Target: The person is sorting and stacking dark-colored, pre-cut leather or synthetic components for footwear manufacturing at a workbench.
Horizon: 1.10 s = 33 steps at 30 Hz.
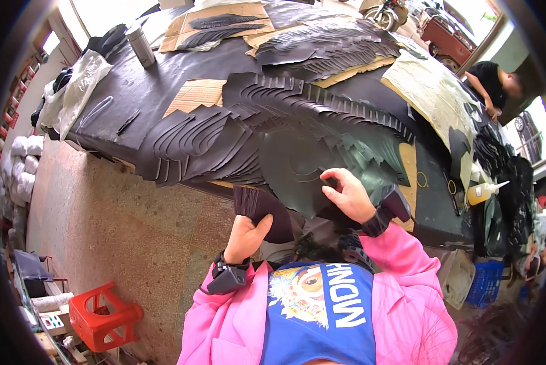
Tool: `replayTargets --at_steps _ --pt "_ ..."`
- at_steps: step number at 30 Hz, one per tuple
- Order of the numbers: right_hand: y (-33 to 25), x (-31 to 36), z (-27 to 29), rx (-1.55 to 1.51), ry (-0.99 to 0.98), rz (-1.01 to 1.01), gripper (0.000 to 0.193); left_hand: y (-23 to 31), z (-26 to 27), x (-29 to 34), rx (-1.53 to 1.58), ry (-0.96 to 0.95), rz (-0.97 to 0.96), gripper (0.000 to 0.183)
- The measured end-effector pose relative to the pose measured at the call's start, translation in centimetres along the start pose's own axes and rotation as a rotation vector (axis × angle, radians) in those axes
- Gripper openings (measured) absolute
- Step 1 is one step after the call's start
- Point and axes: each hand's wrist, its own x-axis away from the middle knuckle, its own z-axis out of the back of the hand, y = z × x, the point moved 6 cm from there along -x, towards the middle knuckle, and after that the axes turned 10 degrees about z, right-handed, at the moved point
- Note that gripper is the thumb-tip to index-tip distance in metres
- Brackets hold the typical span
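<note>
My left hand (246, 238) is closed round a stack of thin black leather-like pieces (278, 224), held just off the table's near edge. Over the near side of the table, my right hand (351, 198) has its thumb and index finger curled toward each other. Something dark shows between them, too small to make out. Beside those fingertips lie large, smooth, dark pieces (288, 159) with a greenish sheen. Fanned rows of curved black pieces (185, 143) overlap to the left, and a long row of narrower ones (346, 106) runs behind.
On the dark table (118, 79) stand a metal canister (140, 45) and a yellow squeeze bottle (484, 192). Cardboard (197, 94) lies under some pieces. A red stool (104, 316) is on the floor at left, a blue crate (484, 284) at right. Another person (492, 85) works at far right.
</note>
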Motion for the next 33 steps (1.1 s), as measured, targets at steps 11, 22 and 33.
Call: replayTargets --at_steps 11,22,33 --pt "-8.1 4.0 -3.8 0.574 -0.228 0.833 0.061 1.4 -6.2 0.0 0.197 -0.005 0.033 0.028" --pt "-7.6 5.0 -0.4 0.372 -0.308 0.723 0.049 1.3 -9.9 0.2 0.160 -0.100 -0.008 0.036" --pt "-11.9 3.0 6.6 0.843 0.096 1.016 0.016 1.9 -10.1 0.8 -0.297 0.028 -0.024 0.026"
